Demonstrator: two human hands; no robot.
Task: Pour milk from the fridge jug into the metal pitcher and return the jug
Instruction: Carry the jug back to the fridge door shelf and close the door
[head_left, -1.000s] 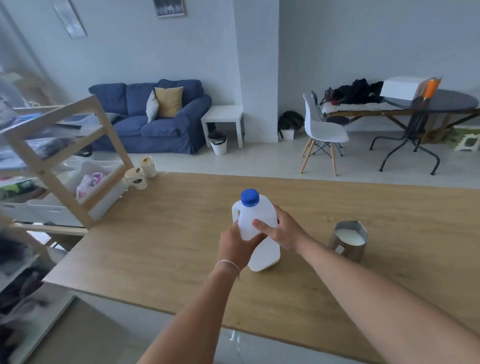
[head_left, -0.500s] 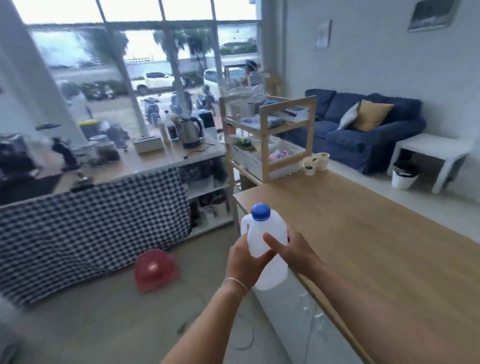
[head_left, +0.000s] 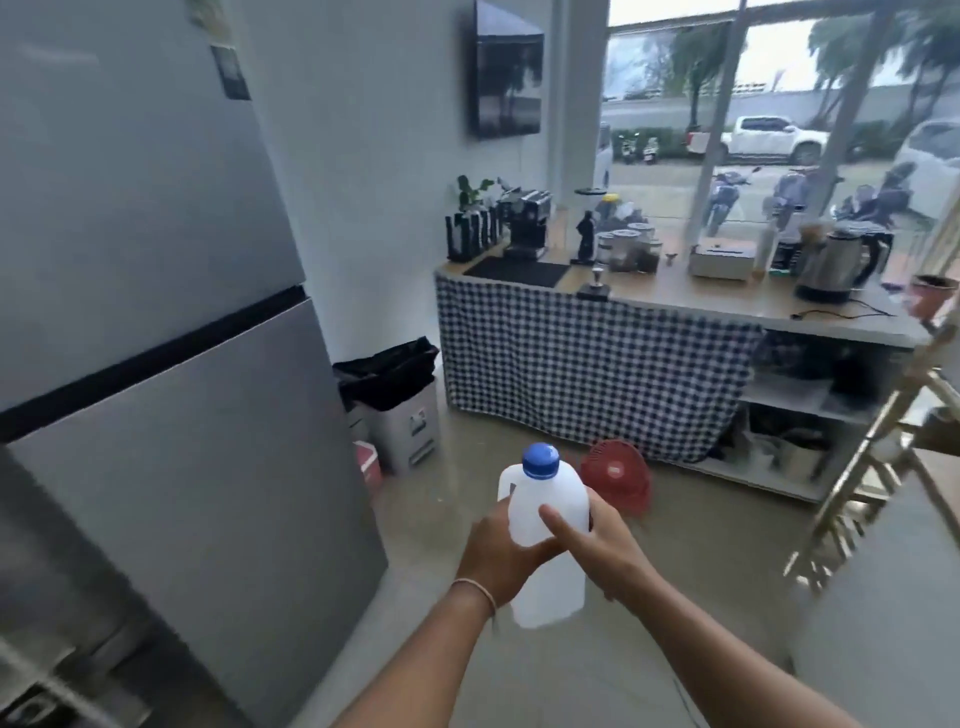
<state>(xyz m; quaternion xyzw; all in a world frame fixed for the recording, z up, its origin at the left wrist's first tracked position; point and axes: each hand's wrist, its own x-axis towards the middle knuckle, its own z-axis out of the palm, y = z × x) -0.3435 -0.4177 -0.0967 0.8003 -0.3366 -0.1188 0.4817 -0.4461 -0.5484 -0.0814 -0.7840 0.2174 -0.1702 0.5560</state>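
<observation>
One jug (head_left: 545, 525), two hands, one fridge (head_left: 156, 364), one kettle (head_left: 836, 265), one red fan (head_left: 618, 475), one bin (head_left: 400, 400).

A long counter (head_left: 675, 306) with a pale top and a blue-and-white checked cloth skirt (head_left: 587, 374) serves as landmark. On its top, left end: a black espresso machine (head_left: 527, 226) behind a black rectangular mat (head_left: 517, 271). Mid-top — a cluster of lidded glass jars (head_left: 626, 249) and a white box (head_left: 722, 261). Right end: a steel electric kettle (head_left: 836, 267). On the floor left of the counter stands a grey bin lined with a black bag (head_left: 395, 395). In front of the skirt lies a round red fan (head_left: 618, 480). Above the left end hangs a dark wall screen (head_left: 506, 78). Behind the counter — large windows (head_left: 779, 104) showing parked vehicles.
</observation>
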